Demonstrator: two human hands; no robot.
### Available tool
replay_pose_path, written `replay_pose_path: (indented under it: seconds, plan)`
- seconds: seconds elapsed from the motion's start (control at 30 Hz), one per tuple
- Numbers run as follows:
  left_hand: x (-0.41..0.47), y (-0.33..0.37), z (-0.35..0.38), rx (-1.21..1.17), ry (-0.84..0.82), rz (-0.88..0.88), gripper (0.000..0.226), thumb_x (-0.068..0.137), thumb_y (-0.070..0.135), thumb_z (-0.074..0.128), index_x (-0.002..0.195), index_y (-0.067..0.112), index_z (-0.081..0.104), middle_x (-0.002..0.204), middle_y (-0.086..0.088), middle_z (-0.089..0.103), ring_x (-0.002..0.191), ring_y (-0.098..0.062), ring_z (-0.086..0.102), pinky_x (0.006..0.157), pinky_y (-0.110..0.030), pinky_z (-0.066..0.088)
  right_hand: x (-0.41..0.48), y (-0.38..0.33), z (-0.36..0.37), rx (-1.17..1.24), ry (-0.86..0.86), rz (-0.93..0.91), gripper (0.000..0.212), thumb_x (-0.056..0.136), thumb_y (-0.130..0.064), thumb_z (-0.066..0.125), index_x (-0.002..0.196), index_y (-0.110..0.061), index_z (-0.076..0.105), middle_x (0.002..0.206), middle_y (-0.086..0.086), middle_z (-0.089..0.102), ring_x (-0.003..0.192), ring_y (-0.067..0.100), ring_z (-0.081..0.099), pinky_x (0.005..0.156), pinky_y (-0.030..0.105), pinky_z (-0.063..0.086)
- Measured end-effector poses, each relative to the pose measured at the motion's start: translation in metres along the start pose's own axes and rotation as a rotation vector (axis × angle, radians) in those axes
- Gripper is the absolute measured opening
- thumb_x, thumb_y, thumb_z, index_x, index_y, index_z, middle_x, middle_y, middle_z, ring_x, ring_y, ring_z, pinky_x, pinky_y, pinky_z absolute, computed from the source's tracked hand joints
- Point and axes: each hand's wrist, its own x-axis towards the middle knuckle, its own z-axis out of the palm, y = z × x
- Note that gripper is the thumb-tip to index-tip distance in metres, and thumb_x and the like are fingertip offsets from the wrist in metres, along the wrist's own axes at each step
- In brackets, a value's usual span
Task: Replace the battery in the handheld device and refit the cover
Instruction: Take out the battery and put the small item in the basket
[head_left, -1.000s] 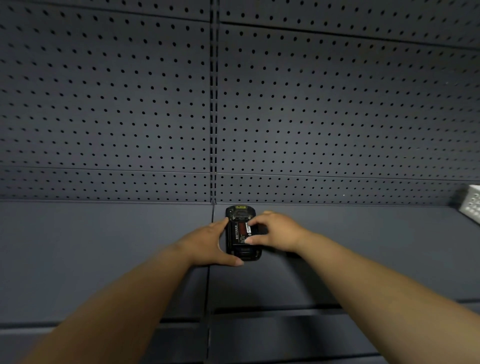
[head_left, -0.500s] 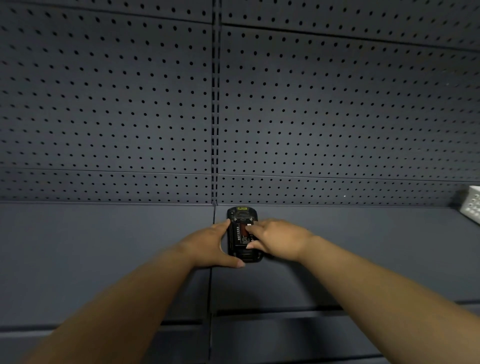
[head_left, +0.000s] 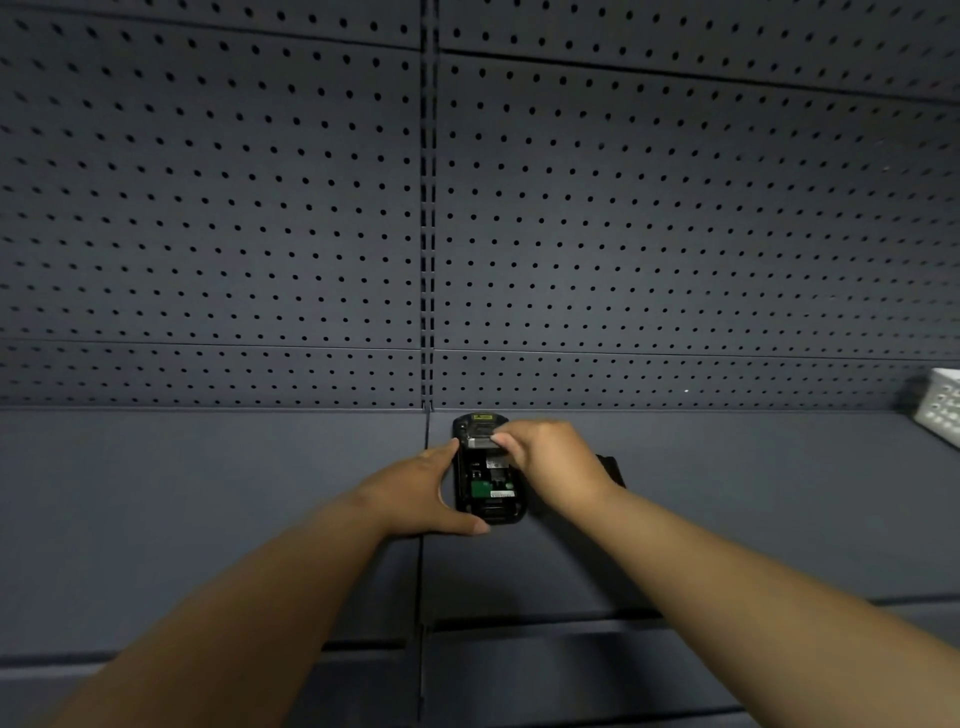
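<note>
The black handheld device (head_left: 485, 501) lies face down on the dark shelf (head_left: 208, 519), close to the pegboard wall. Its battery bay is uncovered and shows a green board and small labels. My left hand (head_left: 415, 493) braces the device's left side, thumb along the lower edge. My right hand (head_left: 550, 462) is curled over the device's upper right, fingertips by a grey strip at the top of the bay. A black flat piece, apparently the battery (head_left: 612, 470), sticks out from under this hand near the wrist. The cover is not visible.
A dark perforated pegboard wall (head_left: 675, 234) rises right behind the device. A white perforated basket (head_left: 943, 410) stands at the far right of the shelf. A seam (head_left: 425, 571) splits the shelf just left of the device.
The red-labelled battery that filled the bay is out, and the bay's green board now shows. My right hand has curled and shifted slightly up, and a black piece appeared by its wrist. The left hand stayed.
</note>
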Motion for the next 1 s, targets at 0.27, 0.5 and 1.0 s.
replay_pose_path:
  seconds: [0.27,0.5,1.0]
  plan:
    - [-0.003,0.002,-0.001,-0.008,-0.002,0.001,0.103,0.069,0.053,0.073,0.148,0.024,0.015,0.154,0.000,0.031,0.138,-0.016,0.033,0.111,-0.025,0.028,0.004,-0.023,0.000,0.050,-0.012,0.295,0.058,0.073,-0.059,0.066,0.099,-0.008,0.071,0.099,0.010,0.072,0.094,0.024,0.067,0.075,0.032,0.054]
    - [-0.008,0.007,-0.004,-0.044,-0.010,0.015,0.098,0.069,0.050,0.075,0.146,0.026,0.019,0.152,-0.001,0.033,0.137,-0.017,0.034,0.110,-0.026,0.029,0.009,-0.035,-0.001,0.009,-0.076,0.402,0.053,0.076,-0.054,0.066,0.098,-0.006,0.066,0.099,0.012,0.069,0.091,0.026,0.066,0.061,0.027,0.042]
    - [-0.008,0.009,-0.027,0.185,0.219,0.093,0.065,0.081,0.059,0.052,0.133,0.020,0.046,0.137,-0.004,0.052,0.125,-0.020,0.049,0.104,-0.033,0.042,0.002,-0.015,-0.048,0.103,0.200,0.543,0.043,0.080,-0.042,0.066,0.093,-0.001,0.069,0.084,0.012,0.068,0.088,0.029,0.066,0.065,0.029,0.046]
